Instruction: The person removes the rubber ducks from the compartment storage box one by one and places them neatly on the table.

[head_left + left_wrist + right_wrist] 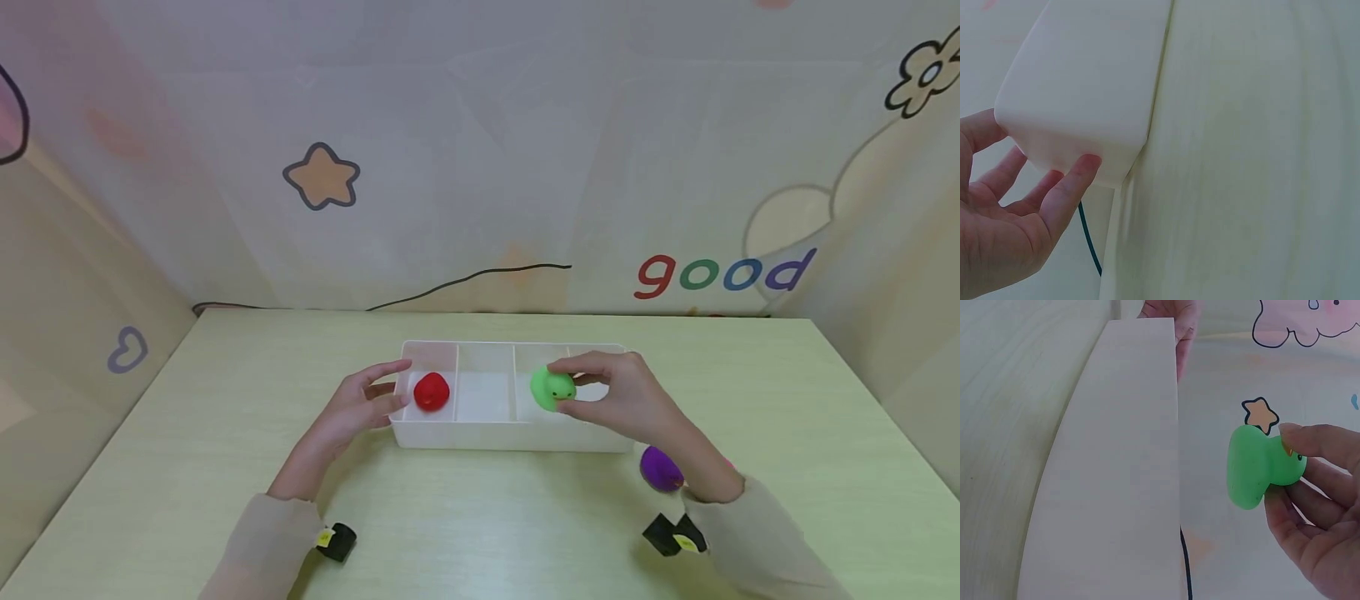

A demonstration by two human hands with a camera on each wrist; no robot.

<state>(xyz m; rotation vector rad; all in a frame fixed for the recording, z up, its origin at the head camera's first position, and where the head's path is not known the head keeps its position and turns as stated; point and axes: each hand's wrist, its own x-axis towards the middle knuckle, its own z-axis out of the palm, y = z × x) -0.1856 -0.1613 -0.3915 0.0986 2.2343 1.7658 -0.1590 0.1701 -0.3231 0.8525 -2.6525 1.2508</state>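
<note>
My right hand (626, 392) pinches a green rubber duck (544, 390) by its head, thumb on one side and fingers on the other. In the right wrist view the duck (1249, 469) is held beyond the box's long wall, above its rim. Below it is a white divided box (487, 435). My left hand (360, 400) rests spread fingers against the box's left end; in the left wrist view the fingertips (1090, 161) touch the end wall. A rounded red toy (431, 392) lies in the leftmost compartment. The compartment to its right holds nothing.
On the pale table (480, 517), a purple toy (662, 469) lies in front of the box's right end, partly hidden by my right wrist. A patterned cloth wall (480, 167) stands behind the table. Black wrist devices (341, 542) sit at both sleeves.
</note>
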